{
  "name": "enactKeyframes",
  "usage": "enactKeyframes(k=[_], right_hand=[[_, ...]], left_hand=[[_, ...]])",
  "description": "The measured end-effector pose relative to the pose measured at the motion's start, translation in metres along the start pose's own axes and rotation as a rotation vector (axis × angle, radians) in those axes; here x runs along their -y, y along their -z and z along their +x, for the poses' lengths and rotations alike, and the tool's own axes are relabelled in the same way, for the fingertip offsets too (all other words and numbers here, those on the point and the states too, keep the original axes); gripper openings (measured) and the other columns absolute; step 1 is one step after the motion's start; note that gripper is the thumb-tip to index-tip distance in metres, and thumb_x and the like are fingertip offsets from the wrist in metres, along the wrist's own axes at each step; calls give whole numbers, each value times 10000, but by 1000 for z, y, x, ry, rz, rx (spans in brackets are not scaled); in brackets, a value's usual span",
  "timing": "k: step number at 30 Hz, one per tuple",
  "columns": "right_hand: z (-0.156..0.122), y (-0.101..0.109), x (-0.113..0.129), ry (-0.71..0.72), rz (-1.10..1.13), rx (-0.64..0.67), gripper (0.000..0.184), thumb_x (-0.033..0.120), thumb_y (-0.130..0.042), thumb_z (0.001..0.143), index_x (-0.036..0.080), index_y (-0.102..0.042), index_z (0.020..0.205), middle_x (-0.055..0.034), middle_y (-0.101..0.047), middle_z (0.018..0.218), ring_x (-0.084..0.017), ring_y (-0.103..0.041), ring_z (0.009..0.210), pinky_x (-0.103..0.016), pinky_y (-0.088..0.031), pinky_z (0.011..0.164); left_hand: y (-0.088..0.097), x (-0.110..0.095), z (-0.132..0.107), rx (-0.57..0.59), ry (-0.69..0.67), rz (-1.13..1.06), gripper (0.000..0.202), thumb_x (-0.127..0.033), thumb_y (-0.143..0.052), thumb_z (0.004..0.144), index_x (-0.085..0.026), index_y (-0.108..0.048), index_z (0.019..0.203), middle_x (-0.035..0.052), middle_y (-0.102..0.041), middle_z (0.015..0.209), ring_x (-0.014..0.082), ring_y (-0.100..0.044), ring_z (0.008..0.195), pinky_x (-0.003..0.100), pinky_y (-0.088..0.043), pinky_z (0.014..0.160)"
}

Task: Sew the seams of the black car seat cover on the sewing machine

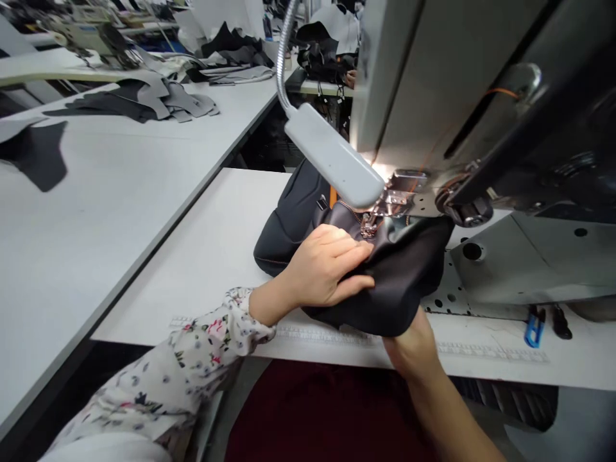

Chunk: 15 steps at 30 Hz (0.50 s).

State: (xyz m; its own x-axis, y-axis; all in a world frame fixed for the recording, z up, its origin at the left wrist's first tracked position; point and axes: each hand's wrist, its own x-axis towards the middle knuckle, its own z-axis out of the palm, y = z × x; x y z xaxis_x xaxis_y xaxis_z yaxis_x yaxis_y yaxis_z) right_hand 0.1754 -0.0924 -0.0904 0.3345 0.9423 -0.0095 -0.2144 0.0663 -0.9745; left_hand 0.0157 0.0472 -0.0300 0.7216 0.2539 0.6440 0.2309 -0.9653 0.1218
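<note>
Pressing dark leather panel (397,279) under sewing machine presser foot (368,226): left hand (322,266) open, flat on top; right hand (412,343) under edge, grip hidden, can't tell. Gooseneck lamp (332,157) overhangs.

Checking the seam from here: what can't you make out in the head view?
- Right hand: its fingers are hidden under the black leather panel.
- Needle: hidden by the end of the gooseneck lamp and its glare.
- Stitching under the presser foot: covered by the foot.
</note>
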Motion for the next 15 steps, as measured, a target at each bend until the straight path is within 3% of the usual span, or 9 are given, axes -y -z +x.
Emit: enactKeyframes(k=[2, 4, 5, 7, 10, 13, 15], right_hand=[[-6, 29, 17, 75, -463, 269, 215, 327, -680, 916, 265, -773, 1099, -33, -784, 1093, -209, -731, 969, -294, -590, 865], [-13, 53, 47, 250, -824, 599, 210, 225, -569, 956, 272, -768, 1003, -11, -781, 981, -159, -722, 830, -235, -572, 732], [-15, 59, 63, 392, -925, 652, 221, 202, -555, 951, 276, -750, 1024, -9, -777, 1005, -154, -726, 874, -229, -573, 777], [-12, 60, 92, 681, -1046, 566, 262, 189, -568, 927, 279, -708, 1129, -26, -751, 1165, -173, -702, 1072, -261, -544, 950], [13, 35, 114, 993, -1243, 448, 461, 165, -594, 902, 203, -610, 1361, -95, -631, 1427, -258, -556, 1353, -380, -415, 1146], [44, 7, 109, 1155, -1504, 450, 429, 117, -520, 916, 62, -613, 1331, -177, -667, 1331, -308, -564, 1291, -421, -401, 1077], [54, -1, 100, 1160, -1637, 425, 355, 86, -477, 926, 44, -663, 1225, -171, -716, 1170, -298, -602, 1138, -416, -421, 955]], left_hand=[[11, 11, -2, 98, -88, -129, 436, -465, -522, 1010, -153, -606, 1304, 109, -755, 1154, 254, -678, 1090, 402, -439, 983], [20, 23, -1, 231, -124, -199, 444, -324, -565, 943, -178, -583, 1361, 104, -727, 1282, 263, -631, 1251, 409, -414, 1070], [24, 29, 0, 295, -122, -221, 467, -247, -556, 909, -200, -585, 1372, 93, -713, 1325, 259, -601, 1310, 412, -398, 1107], [27, 39, 6, 380, -97, -267, 527, -133, -525, 853, -258, -612, 1358, 60, -694, 1373, 240, -565, 1371, 417, -364, 1164], [30, 49, 16, 398, -66, -342, 545, -52, -534, 801, -333, -695, 1240, 15, -715, 1332, 213, -605, 1322, 399, -363, 1184], [32, 55, 23, 407, -59, -376, 518, -22, -530, 811, -357, -747, 1142, -6, -756, 1219, 192, -653, 1216, 377, -363, 1196], [33, 57, 26, 418, -63, -391, 504, -29, -518, 852, -374, -761, 1127, -15, -765, 1186, 186, -666, 1173, 371, -362, 1199]])
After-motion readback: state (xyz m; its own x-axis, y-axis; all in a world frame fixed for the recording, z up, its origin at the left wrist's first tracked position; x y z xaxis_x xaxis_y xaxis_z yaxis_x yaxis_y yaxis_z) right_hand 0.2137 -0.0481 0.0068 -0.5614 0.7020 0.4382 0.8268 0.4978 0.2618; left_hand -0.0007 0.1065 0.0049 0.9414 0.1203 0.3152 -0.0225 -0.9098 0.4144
